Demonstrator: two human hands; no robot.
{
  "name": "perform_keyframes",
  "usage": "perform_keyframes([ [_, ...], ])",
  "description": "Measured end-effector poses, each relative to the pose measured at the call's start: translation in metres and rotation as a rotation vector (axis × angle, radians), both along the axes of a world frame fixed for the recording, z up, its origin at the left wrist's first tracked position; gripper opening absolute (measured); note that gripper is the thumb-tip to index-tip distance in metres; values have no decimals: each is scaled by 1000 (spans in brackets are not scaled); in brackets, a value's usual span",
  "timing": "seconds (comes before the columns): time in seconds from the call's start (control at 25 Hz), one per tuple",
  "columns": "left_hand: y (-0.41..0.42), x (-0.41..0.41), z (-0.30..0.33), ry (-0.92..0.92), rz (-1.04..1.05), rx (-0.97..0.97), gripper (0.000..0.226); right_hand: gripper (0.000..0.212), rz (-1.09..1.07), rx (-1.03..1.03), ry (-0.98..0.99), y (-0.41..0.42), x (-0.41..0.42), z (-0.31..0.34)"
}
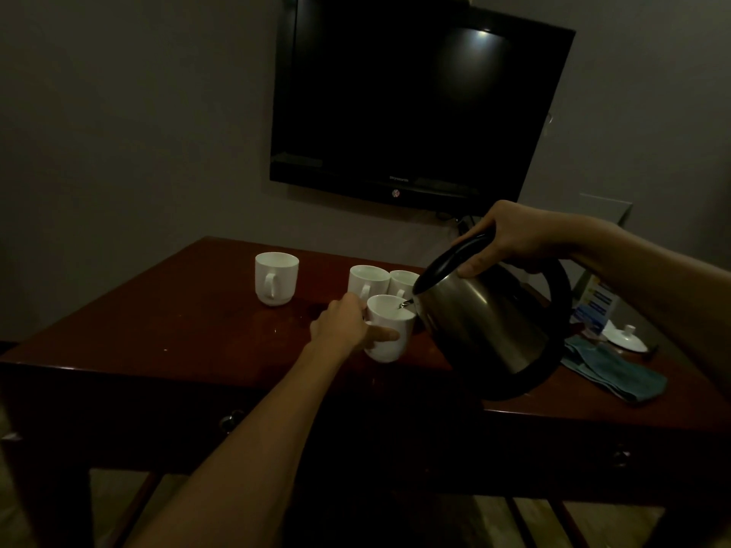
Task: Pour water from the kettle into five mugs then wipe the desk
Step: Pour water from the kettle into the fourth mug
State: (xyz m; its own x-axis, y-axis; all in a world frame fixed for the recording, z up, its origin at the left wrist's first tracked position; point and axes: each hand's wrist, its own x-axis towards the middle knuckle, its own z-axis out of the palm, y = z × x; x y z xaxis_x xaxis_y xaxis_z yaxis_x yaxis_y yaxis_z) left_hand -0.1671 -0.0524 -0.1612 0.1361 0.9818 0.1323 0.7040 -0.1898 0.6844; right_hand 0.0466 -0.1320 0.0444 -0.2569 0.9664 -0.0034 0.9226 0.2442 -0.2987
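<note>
My right hand [502, 241] grips the black handle of a steel kettle [482, 322], tilted with its spout over a white mug [389, 330]. A thin stream of water runs from the spout into this mug. My left hand [344, 326] holds the mug by its side and handle, thumb across its front. Behind it stand two more white mugs [368, 284] [403, 282] side by side. Another white mug [276, 278] sits apart at the far left. A teal cloth [617, 373] lies on the dark red desk [158, 322] to the right of the kettle.
A black television [415, 96] hangs on the wall above the desk. At the right edge are a white lid [627, 338] and a printed card [597, 306]. Small water drops glint on the desk left of the held mug. Drawer knobs [229, 421] show below.
</note>
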Motion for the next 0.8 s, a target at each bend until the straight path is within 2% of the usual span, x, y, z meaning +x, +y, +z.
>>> perform_keyframes([
  [0.08, 0, 1, 0, 5, 5, 1, 68, 40, -5, 4, 1, 1, 1, 0],
  [0.2, -2, 1, 2, 9, 9, 3, 66, 54, -1, -6, 6, 4, 1, 0],
  [0.36, -5, 2, 4, -2, -3, 4, 60, 44, 9, 13, -7, 5, 1, 0],
  [0.48, -6, 2, 4, -4, -7, 2, 60, 51, 3, 3, 7, 7, 1, 0],
  [0.8, -13, 2, 8, -22, -2, 2, 61, 55, 5, 2, -17, 9, 2, 0],
])
